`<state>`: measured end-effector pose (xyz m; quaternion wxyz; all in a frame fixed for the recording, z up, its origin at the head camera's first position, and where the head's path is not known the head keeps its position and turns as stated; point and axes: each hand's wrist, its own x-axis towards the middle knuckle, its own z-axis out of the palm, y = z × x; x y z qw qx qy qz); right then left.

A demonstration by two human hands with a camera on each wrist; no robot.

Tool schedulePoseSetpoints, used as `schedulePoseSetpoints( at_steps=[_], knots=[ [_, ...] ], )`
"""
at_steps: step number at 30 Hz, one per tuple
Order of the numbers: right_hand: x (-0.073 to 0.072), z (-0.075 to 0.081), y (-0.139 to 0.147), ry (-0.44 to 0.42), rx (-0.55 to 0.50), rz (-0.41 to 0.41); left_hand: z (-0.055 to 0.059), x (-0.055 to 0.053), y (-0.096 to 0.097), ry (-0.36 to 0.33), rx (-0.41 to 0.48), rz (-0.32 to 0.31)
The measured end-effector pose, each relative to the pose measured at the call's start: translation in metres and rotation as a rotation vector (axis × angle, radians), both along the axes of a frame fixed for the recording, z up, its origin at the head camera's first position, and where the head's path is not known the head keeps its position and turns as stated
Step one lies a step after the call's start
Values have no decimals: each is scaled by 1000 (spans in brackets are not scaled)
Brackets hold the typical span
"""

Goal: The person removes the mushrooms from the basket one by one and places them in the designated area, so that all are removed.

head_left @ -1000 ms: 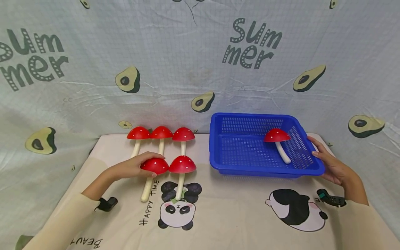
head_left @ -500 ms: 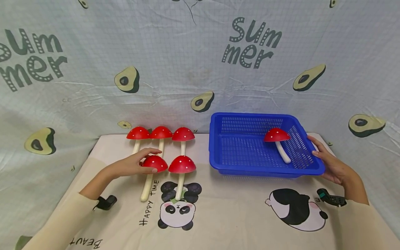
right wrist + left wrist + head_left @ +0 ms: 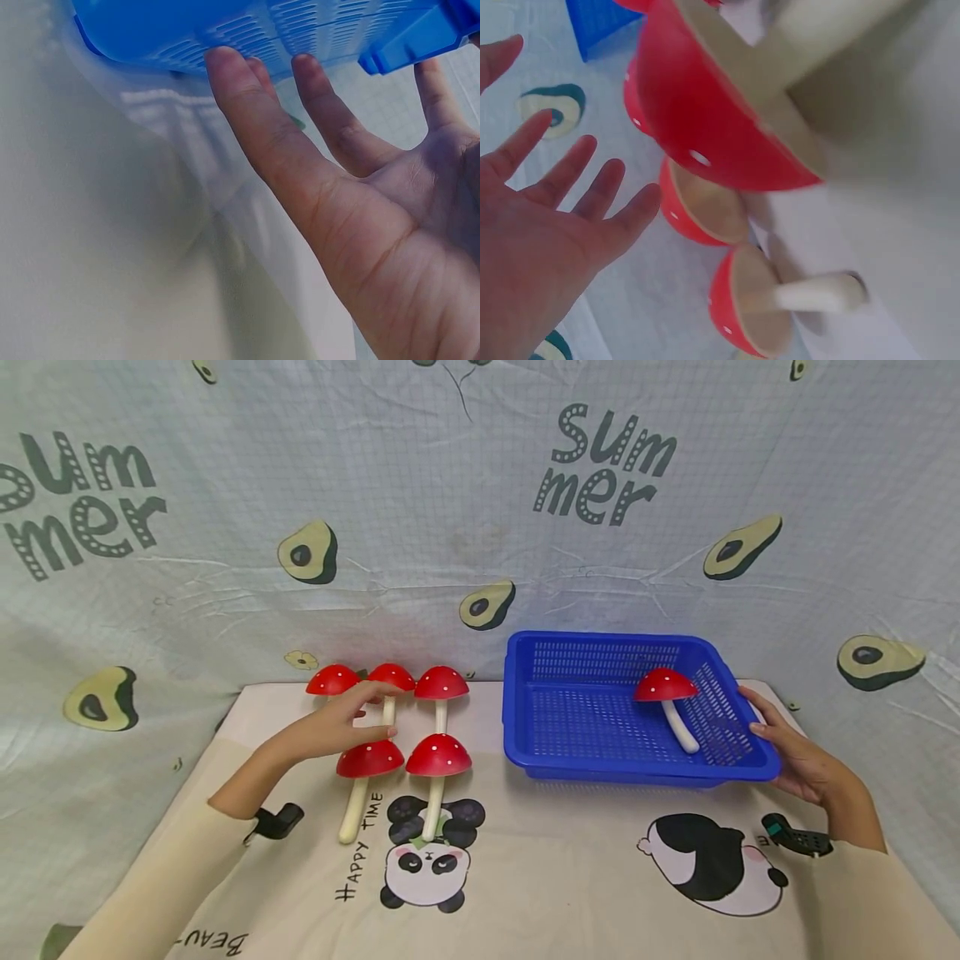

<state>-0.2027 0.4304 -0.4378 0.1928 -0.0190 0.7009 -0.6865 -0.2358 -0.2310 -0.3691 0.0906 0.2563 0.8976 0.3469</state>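
My left hand hovers with spread fingers over two red-capped toy mushrooms: the front-left mushroom and the back middle mushroom. Its thumb overlaps the space above the front cap, while the fingers reach toward the back one. Nothing lies in the palm in the left wrist view, where a large red cap looms beside the fingers. My right hand rests its fingertips against the right side of a blue plastic basket. In the right wrist view those fingers are fairly straight against the slotted wall.
One toy mushroom leans inside the basket at the right. Beside the left hand are the back-left mushroom, back-right mushroom and front-right mushroom. A printed cloth covers the table; a fabric backdrop hangs behind.
My left hand has let go of the front-left mushroom's cap and moved up and away toward the back middle one. The right hand and basket have stayed put.
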Motion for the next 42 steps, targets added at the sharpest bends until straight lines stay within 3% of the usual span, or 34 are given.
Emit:
schedulePoseSetpoints(
  at_steps=[3, 11, 25, 33, 42],
  knots=[
    [0, -1, 1, 11, -8, 16, 8, -4, 16, 34, -14, -12],
    [-2, -2, 1, 12, 3, 21, 25, -19, 75, 75, 45, -128],
    [-1, -2, 1, -1, 6, 11, 47, -35, 183, 121, -20, -325],
    [-1, -5, 3, 1, -6, 26, 50, -57, 240, 137, -68, -443],
    [-2, -6, 4, 16, -50, 53, 37, -87, 294, 28, -69, -465]
  ],
)
